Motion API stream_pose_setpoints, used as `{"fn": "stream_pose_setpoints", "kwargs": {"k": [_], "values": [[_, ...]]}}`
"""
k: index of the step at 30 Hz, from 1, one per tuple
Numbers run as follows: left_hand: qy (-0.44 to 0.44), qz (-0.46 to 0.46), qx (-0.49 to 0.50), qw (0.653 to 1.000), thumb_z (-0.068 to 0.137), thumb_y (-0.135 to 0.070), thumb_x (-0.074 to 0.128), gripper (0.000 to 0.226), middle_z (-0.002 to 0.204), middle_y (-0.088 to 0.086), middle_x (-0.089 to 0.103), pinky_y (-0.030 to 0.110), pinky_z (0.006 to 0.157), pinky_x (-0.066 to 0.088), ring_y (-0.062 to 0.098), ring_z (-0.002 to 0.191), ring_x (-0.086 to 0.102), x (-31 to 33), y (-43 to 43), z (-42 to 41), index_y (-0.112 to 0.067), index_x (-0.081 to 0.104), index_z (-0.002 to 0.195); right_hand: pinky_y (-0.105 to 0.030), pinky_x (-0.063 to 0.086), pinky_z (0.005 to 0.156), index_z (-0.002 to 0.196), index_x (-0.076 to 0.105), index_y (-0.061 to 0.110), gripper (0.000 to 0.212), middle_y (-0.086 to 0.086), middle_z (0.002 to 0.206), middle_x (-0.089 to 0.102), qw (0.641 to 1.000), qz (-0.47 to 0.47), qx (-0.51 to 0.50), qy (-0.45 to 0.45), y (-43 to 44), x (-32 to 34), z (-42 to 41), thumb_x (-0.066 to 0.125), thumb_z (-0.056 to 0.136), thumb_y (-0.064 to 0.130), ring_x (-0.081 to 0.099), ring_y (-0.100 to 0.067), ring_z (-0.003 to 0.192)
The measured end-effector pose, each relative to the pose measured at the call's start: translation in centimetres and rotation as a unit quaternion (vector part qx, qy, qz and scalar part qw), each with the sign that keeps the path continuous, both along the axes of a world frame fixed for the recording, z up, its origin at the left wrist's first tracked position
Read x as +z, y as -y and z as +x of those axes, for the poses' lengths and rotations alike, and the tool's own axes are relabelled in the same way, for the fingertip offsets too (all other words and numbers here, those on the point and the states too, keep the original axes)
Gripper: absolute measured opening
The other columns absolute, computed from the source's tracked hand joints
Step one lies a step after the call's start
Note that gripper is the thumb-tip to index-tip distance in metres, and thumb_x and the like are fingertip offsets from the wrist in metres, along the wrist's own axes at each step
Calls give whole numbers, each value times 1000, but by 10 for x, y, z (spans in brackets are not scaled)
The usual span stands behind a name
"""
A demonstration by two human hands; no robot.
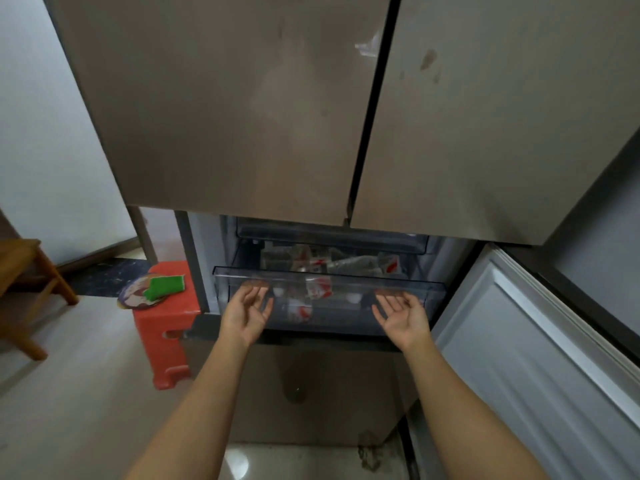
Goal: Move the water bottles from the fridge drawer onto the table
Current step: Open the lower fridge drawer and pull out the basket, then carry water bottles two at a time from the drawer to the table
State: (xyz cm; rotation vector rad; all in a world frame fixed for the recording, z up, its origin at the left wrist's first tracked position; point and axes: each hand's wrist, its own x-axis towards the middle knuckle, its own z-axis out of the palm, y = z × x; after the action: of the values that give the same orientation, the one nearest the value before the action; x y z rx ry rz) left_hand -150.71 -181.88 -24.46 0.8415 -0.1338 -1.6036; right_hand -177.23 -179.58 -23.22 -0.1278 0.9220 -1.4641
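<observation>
Reaching toward the fridge drawer (235,276) front edge, left hand (247,311) and right hand (401,315) hover spread, empty; lifting the water bottles (320,287) likely needs it drawn out first.

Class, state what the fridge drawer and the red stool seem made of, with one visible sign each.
Fridge drawer: probably clear, glossy plastic; water bottles show through its front. Red stool: probably moulded plastic; uniform colour, rounded edges, cut-out slot.

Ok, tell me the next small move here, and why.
Probably curl the left hand and right hand under the drawer front and pull it out: both are open, palms up, holding nothing, and the water bottles lie partly beneath the upper bin.
</observation>
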Motion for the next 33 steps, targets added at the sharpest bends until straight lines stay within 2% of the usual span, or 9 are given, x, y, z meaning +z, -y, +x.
{"fn": "stream_pose_setpoints", "kwargs": {"k": [2, 3, 6, 9, 13, 15, 20, 26, 33], "values": [[14, 0, -1, 1000, 94, -15, 44, 16, 91, 3, 57, 24, 74, 45, 11, 84, 55, -2, -13, -1, -13, 52, 80, -36, 39, 92, 88, 53, 11, 17, -14, 136, 48, 1000, -2, 5, -9, -14, 0, 1, 38, 95, 15, 56, -19, 98], [22, 0, 1, 1000, 93, -15, 45, 14, 92, 2, 57, 24, 72, 44, 10, 84, 55, -5, -21, -1, -13, 53, 82, -36, 40, 90, 88, 52, 11, 17, -14, 136, 48, 1000, -2, 6, -12, -22, -1, 2, 37, 95, 15, 56, -20, 100], [49, -2, 6, 999, 92, -13, 48, 9, 97, 2, 60, 24, 71, 44, 11, 91, 56, -11, -48, 2, -14, 55, 87, -34, 42, 81, 93, 52, 11, 17, -14, 135, 48, 1000, -1, 13, -16, -51, -8, 1, 35, 96, 16, 50, -24, 117], [62, -11, 15, 998, 91, -11, 49, 7, 100, 3, 60, 25, 72, 44, 12, 95, 57, -16, -79, 4, -13, 56, 89, -33, 43, 76, 100, 52, 11, 17, -12, 128, 51, 1000, -7, 23, -9, -85, -15, 2, 36, 96, 17, 54, -21, 107], [64, -12, 35, 997, 92, -8, 46, 10, 98, 3, 59, 25, 77, 44, 13, 96, 55, -17, -116, 4, -14, 54, 90, -32, 43, 77, 95, 52, 11, 15, -10, 117, 55, 999, -11, 32, 6, -122, -16, 4, 38, 94, 16, 54, -19, 105], [71, -12, 35, 997, 92, -7, 46, 11, 99, 3, 59, 25, 77, 43, 13, 96, 55, -14, -132, 4, -14, 54, 90, -31, 43, 78, 93, 52, 11, 15, -9, 114, 57, 999, -3, 38, 9, -136, -13, 6, 38, 95, 15, 52, -21, 112], [78, -4, 10, 997, 90, -5, 47, 13, 98, 4, 60, 25, 73, 44, 14, 98, 54, -9, -150, 7, -12, 54, 81, -35, 38, 92, 96, 53, 10, 17, -11, 127, 50, 1000, 9, 24, 7, -156, -6, 11, 36, 96, 13, 49, -21, 112], [68, 6, -2, 998, 89, -4, 49, 10, 99, 5, 58, 24, 76, 44, 14, 95, 54, -3, -172, 11, -9, 54, 82, -36, 35, 95, 88, 51, 12, 16, -13, 141, 41, 1000, 27, 5, 13, -178, -1, 17, 37, 95, 13, 40, -25, 130], [62, 17, -26, 998, 88, -5, 50, 8, 99, 5, 58, 23, 66, 50, 14, 90, 56, 0, -182, 17, -9, 55, 82, -37, 34, 99, 94, 51, 9, 15, -15, 141, 41, 999, 33, -6, 8, -192, 3, 21, 36, 94, 7, 38, -26, 131]]}}
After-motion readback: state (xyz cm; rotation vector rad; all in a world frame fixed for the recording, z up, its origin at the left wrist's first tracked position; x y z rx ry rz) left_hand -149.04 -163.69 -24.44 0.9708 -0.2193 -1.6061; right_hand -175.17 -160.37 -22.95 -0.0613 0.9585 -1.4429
